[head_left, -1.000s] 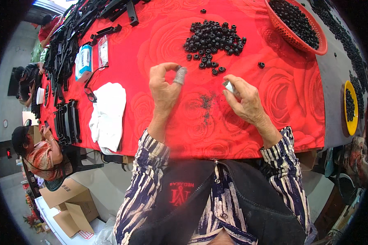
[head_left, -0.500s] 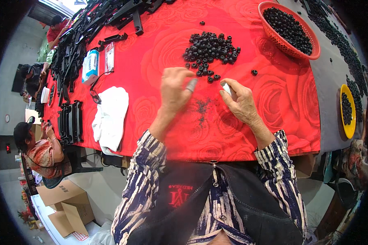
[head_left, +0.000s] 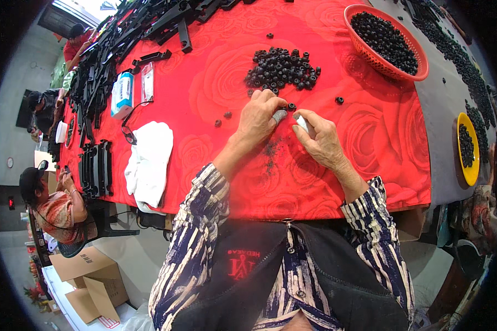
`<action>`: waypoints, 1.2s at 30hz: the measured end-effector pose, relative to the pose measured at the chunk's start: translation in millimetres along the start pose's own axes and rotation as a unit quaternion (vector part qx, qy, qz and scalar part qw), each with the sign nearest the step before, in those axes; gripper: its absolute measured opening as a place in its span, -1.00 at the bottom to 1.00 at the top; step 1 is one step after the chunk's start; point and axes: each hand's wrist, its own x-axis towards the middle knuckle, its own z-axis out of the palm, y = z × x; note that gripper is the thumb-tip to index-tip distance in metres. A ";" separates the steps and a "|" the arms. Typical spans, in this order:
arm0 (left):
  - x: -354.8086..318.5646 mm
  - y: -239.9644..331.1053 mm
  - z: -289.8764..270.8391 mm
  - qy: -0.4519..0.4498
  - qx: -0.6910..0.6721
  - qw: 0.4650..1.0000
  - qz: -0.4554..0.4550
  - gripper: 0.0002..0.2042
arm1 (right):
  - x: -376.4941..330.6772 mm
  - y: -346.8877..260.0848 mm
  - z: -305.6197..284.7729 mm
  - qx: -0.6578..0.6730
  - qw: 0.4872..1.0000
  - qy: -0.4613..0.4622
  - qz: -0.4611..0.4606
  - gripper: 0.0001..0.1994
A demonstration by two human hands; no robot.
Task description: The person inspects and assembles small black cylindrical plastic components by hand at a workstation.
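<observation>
Round black beads, left hand (grip unclear) alongside, right hand around white piece

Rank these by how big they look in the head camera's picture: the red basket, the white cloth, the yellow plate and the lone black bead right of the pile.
Largest: red basket and white cloth, too alike to rank.
Next: yellow plate, seen slanted near the edge.
Smallest: lone black bead.

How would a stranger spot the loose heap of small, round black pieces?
Start with the red, rose-patterned tablecloth. Just beyond the person's left hand sits the heap of small, round black pieces. Unlike those in the perforated red plastic basket farther right, they lie loose on the cloth.
</observation>
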 end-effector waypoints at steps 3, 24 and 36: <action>-2.7 -0.7 1.1 0.017 0.036 0.999 0.028 -0.77 | -0.2 -1.5 1.0 0.007 1.000 -0.003 0.005 -0.72; -39.5 23.5 -0.8 -0.044 -0.749 0.586 -0.306 -0.76 | -3.9 -10.2 -1.8 0.018 0.997 -0.029 -0.071 -0.68; -45.8 18.9 -10.6 -0.139 -0.804 0.493 -0.300 -0.77 | -5.5 -15.7 -1.6 -0.015 0.989 -0.035 -0.141 -0.62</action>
